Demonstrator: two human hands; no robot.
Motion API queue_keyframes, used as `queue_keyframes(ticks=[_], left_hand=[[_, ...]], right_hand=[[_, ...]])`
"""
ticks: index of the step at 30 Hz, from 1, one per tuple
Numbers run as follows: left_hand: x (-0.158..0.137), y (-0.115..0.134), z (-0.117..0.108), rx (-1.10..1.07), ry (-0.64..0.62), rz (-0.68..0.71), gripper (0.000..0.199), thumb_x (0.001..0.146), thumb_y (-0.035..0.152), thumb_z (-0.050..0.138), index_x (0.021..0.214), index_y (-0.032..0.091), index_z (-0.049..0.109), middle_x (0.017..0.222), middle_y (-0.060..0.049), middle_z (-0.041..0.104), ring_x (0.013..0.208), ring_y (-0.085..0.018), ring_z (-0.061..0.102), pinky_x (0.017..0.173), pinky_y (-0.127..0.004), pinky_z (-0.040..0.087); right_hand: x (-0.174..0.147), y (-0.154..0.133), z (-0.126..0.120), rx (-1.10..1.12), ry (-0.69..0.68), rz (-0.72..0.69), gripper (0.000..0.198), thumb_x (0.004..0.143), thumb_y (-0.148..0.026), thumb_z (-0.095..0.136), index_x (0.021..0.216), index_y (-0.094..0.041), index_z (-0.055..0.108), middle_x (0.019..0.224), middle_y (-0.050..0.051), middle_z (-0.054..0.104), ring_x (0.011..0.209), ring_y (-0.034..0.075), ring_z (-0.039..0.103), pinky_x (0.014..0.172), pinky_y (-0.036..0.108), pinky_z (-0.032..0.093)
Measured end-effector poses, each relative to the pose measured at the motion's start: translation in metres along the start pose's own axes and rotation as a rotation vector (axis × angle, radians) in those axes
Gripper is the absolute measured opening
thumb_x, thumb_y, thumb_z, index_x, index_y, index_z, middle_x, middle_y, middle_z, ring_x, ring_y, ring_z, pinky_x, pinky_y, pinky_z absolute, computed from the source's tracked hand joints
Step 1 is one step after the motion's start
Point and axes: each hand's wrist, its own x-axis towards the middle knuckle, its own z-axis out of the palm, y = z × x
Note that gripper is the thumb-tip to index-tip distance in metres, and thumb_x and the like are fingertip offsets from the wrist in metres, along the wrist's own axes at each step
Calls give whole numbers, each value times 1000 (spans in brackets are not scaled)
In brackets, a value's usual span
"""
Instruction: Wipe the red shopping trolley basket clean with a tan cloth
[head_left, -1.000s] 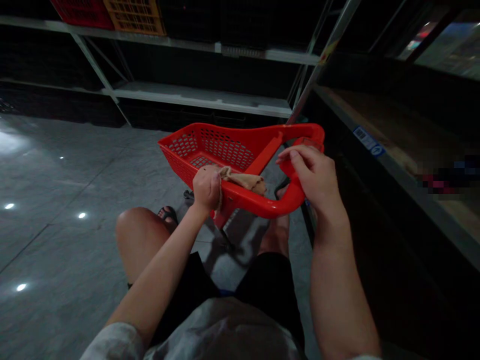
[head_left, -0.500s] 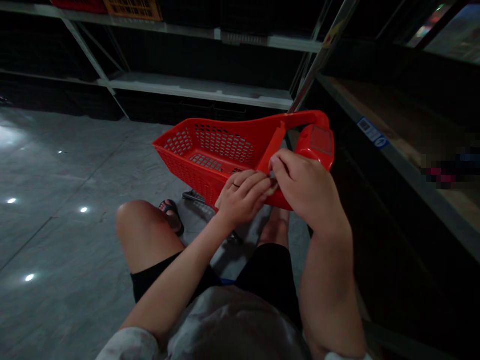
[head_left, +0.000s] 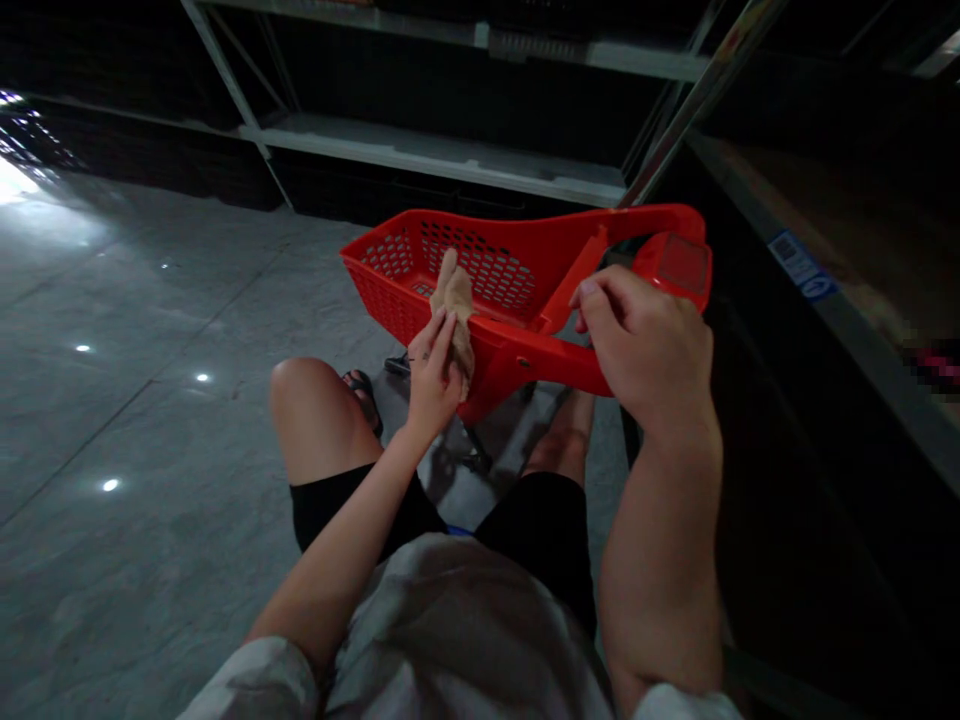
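Observation:
A red plastic shopping cart basket (head_left: 495, 365) with perforated walls stands in front of my knees. In my left hand (head_left: 433, 385) is a beige cloth (head_left: 454, 290), pinched over the near rim, with part of it hanging outside and part reaching over the basket. My right hand (head_left: 649, 340) is curled over the near arm of the cart's handle, at the right end of the basket. Its thumb and forefinger show, while the other fingers are hidden. A red box-like piece (head_left: 675, 265) sits just beyond that hand.
Behind the cart runs a metal shelf rack (head_left: 450, 155) with dark crates. At the right is a dark wooden display stand (head_left: 862, 360) with a blue-and-white label (head_left: 801, 265). The grey floor (head_left: 150, 450) extends to the left; my legs flank the cart's wheels.
My left hand has slid left along the near rim with the cloth, away from my right hand, which stays by the handle. The view has shifted slightly, moving the cart right and up.

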Motion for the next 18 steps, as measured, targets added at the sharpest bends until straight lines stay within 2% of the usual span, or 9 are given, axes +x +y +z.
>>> queue_keyframes(ticks=[4, 7, 9, 11, 13, 16, 18], left_hand=[[13, 0, 4, -61, 95, -128, 45, 95, 20, 56, 140, 26, 56, 139, -11, 60, 132, -26, 56, 111, -44, 51], [29, -5, 4, -45, 92, -164, 44, 94, 20, 58, 137, 25, 58, 124, -10, 64, 117, -25, 61, 101, -42, 55], [35, -6, -1, -44, 66, -181, 33, 96, 23, 56, 129, 25, 62, 112, -8, 66, 106, -23, 63, 96, -40, 56], [38, -3, -9, -41, 97, -212, 21, 100, 27, 54, 117, 25, 66, 107, -7, 66, 104, -23, 63, 94, -40, 56], [45, 8, -21, -16, 175, -224, 16, 102, 32, 54, 111, 25, 65, 117, -8, 63, 116, -24, 61, 96, -41, 56], [57, 35, -33, 0, 277, -156, 14, 105, 34, 51, 111, 25, 60, 146, -8, 51, 140, -24, 49, 104, -43, 55], [59, 54, -29, -30, 261, -84, 12, 107, 30, 45, 110, 25, 56, 157, -7, 44, 148, -23, 43, 111, -44, 52]], right_hand=[[-2, -5, 1, -40, 6, -29, 39, 106, -45, 38, 91, -26, 69, 82, 5, 71, 79, 23, 63, 67, 32, 33], [-2, -8, 3, -58, 8, -57, 40, 106, -45, 37, 93, -26, 69, 83, 5, 72, 80, 22, 63, 68, 32, 33], [-1, -10, 4, -61, -8, -61, 40, 106, -45, 37, 94, -26, 69, 84, 5, 72, 80, 22, 63, 69, 32, 34], [0, -12, 4, -63, -22, -54, 40, 106, -46, 36, 95, -26, 69, 85, 5, 73, 81, 23, 63, 71, 33, 36], [1, -14, 4, -62, -30, -43, 40, 106, -47, 37, 95, -27, 69, 85, 5, 73, 81, 24, 64, 72, 33, 36], [1, -15, 3, -45, -35, -26, 38, 105, -48, 39, 96, -28, 70, 85, 6, 74, 82, 25, 65, 70, 34, 36], [1, -14, 2, -29, -31, -21, 39, 105, -49, 40, 97, -28, 71, 85, 7, 74, 83, 26, 66, 69, 34, 36]])
